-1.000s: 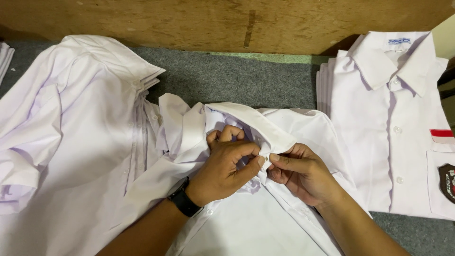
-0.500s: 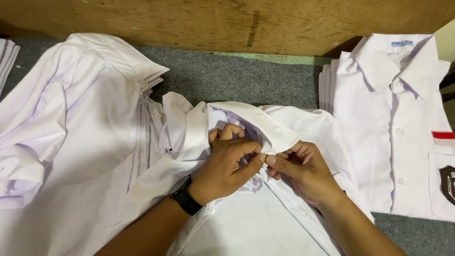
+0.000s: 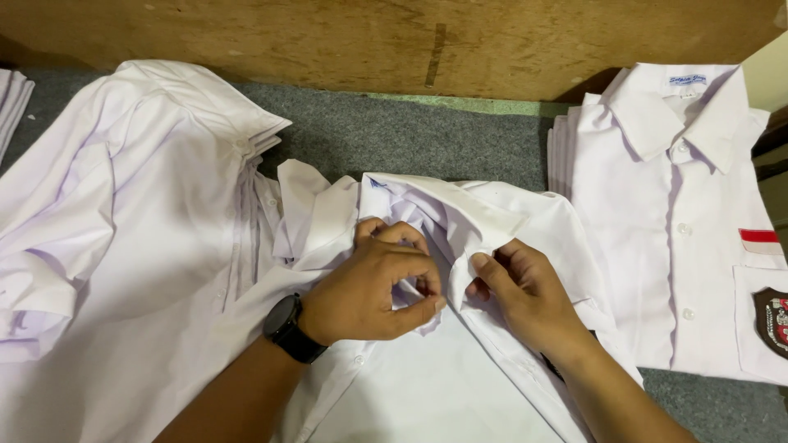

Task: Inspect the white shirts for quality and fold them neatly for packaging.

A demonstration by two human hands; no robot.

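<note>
While pinching shirt (image 3: 460,246), both hands (image 3: 369,287) curled.

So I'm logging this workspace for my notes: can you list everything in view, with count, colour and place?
open shirt: one, white, centre front, under both hands
shirt pile: one heap, white, left, spread loosely
folded shirts: one neat stack, white, right; the top one is buttoned, with a red stripe and a dark badge on its pocket
cloth edge: one, white, far left, mostly cut off
mat: one, grey, under everything
board: one, brown wood, along the back
watch: one, black, on the left wrist
left hand: pinching the open shirt's front near the collar
right hand: pinching the opposite front edge
</note>
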